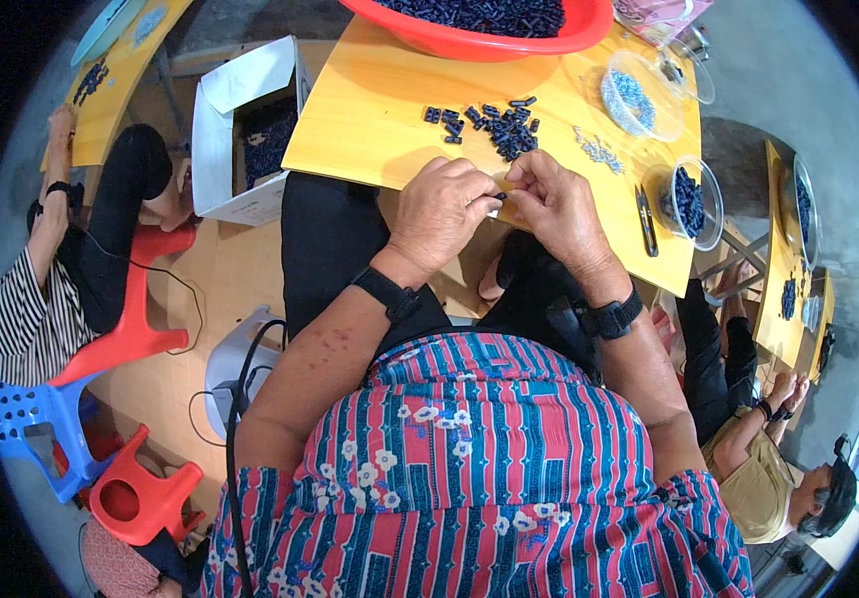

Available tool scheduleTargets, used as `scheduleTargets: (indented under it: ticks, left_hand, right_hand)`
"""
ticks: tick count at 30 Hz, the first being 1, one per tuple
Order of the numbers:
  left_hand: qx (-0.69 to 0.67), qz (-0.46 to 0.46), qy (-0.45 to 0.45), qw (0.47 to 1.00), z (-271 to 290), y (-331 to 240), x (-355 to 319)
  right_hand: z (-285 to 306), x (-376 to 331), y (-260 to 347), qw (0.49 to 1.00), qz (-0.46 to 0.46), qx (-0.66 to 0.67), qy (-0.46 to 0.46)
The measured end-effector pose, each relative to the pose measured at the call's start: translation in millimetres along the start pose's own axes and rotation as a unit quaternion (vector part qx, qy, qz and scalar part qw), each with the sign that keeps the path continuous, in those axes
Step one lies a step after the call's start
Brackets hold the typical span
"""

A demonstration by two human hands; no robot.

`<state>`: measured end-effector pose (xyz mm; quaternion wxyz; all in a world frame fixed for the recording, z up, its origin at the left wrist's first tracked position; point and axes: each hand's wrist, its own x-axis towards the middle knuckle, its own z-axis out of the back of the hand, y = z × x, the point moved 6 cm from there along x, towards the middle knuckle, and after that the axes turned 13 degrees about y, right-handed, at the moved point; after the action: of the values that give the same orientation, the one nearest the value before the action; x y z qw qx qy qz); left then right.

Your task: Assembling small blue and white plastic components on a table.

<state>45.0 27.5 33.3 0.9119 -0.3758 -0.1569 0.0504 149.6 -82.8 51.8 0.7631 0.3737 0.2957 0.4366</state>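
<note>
My left hand (pixel 441 211) and my right hand (pixel 554 204) meet at the near edge of a yellow wooden table (pixel 360 110). Between their fingertips sits a small dark blue plastic part (pixel 500 194), pinched from both sides. Just beyond my hands lies a loose pile of several similar dark blue parts (pixel 497 125) on the tabletop. A small scatter of tiny pale metal pieces (pixel 601 152) lies to the right of the pile. Both wrists wear black bands.
A red basin (pixel 469 40) of dark parts stands at the table's far edge. Clear bowls (pixel 634 95) (pixel 694 199) and black snips (pixel 646 219) sit to the right. An open white box (pixel 240 140) is on the left. Other people sit at neighbouring tables, with red and blue stools (pixel 136 329).
</note>
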Motion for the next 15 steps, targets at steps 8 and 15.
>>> scheduleTargets:
  ticks: [8, 15]
  left_hand:
    - [0.014, 0.007, -0.001, 1.0, -2, 1, -2]
    - [0.006, 0.004, 0.0, 1.0, -4, 4, -1]
  right_hand:
    - [-5, 7, 28, 0.98, 0.038, -0.197, 0.0]
    - [-8, 9, 18, 0.987, 0.0, -0.158, -0.01]
